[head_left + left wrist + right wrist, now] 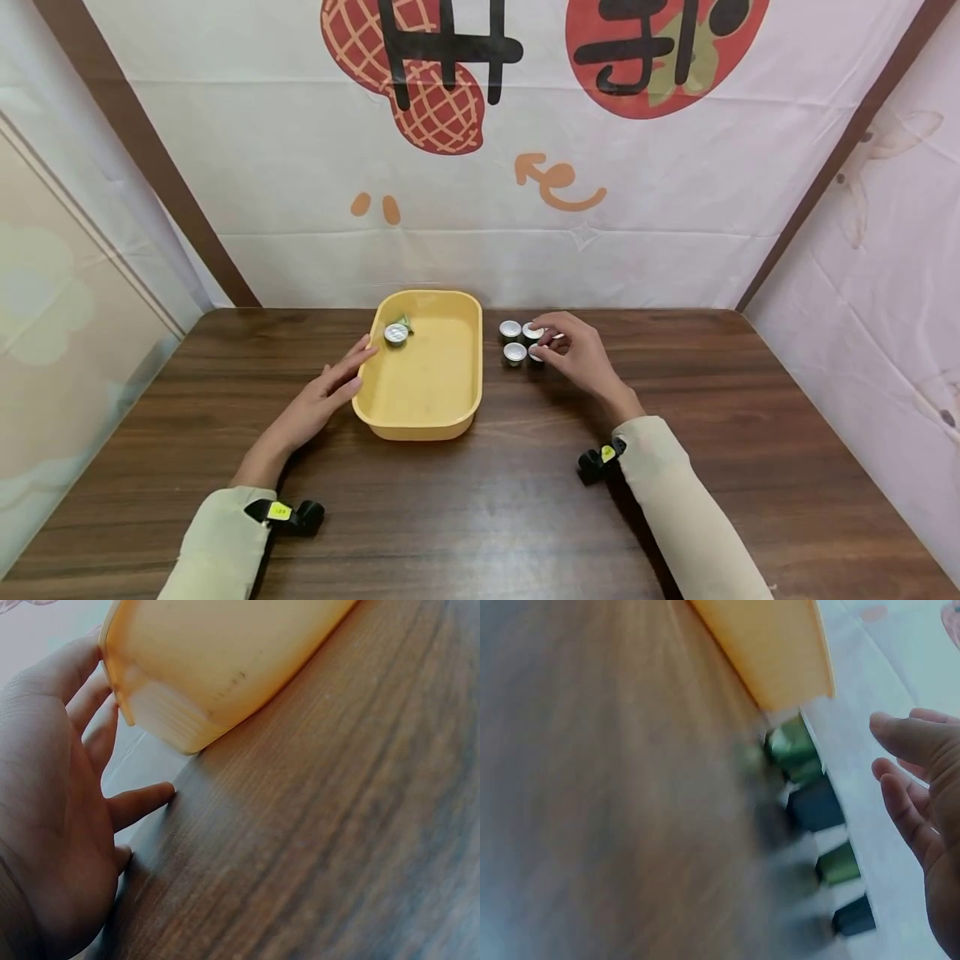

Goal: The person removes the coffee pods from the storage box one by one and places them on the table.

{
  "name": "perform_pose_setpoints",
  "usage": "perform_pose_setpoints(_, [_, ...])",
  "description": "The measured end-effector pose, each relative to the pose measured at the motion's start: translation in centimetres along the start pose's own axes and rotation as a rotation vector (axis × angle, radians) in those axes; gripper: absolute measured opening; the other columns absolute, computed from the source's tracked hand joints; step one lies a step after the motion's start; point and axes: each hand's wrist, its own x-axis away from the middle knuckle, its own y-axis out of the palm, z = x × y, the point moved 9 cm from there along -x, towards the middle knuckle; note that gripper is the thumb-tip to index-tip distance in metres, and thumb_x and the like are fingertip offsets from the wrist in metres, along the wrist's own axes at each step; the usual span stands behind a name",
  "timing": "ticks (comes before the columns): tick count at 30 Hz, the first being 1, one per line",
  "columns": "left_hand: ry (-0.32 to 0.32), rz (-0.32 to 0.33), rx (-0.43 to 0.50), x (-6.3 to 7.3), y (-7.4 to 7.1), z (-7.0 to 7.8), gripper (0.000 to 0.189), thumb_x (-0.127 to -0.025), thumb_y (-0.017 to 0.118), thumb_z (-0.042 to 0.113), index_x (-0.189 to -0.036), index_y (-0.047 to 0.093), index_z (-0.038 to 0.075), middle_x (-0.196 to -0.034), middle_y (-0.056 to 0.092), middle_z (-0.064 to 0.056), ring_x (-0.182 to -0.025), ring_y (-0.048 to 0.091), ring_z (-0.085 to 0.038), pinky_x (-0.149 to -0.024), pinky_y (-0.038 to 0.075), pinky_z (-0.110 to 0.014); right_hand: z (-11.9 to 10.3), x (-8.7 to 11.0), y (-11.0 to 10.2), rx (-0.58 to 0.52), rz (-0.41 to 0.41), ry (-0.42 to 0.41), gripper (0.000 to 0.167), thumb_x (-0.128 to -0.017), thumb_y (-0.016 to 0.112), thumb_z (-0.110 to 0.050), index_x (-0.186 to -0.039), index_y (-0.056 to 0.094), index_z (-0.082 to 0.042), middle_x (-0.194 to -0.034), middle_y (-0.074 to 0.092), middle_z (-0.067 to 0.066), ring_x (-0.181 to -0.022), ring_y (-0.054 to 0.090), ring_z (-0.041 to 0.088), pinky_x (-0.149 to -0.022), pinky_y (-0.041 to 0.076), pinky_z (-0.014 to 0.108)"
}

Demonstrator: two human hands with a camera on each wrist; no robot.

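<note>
My left hand (311,408) touches the left rim of a yellow plastic bin (427,383), its fingers extended along the outside. In the left wrist view the fingertips lie against the bin's edge. Inside the bin, at the back left, are a foil-lidded coffee capsule (396,334) and a green capsule (406,321) on its side. Right of the bin, several coffee capsules (514,353) stand foil side up, partly hidden by my right hand (581,358). That hand hovers over them with bent fingers, holding nothing. In the right wrist view, green capsules (838,866) and dark capsules (817,806) stand in line.
Everything stands on a dark wood-grain table (480,517), near its back edge. A printed white cloth (465,258) hangs right behind it, and further cloths hang at both sides. Each sleeve carries a black wrist camera (600,462).
</note>
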Motion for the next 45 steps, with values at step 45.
perform_pose_setpoints(45, [0.012, 0.004, -0.005, 0.4, -0.1, -0.1, 0.050, -0.112, 0.048, 0.016, -0.161, 0.041, 0.010, -0.177, 0.016, -0.007, -0.161, 0.010, -0.019, -0.118, -0.013, -0.080, -4.4, -9.8, 17.7, 0.213, -0.749, -0.180, 0.056, -0.088, 0.080, 0.003, -0.141, 0.061, -0.006, -0.144, 0.060, 0.010, -0.118, 0.065, 0.029, -0.096, 0.058, 0.037])
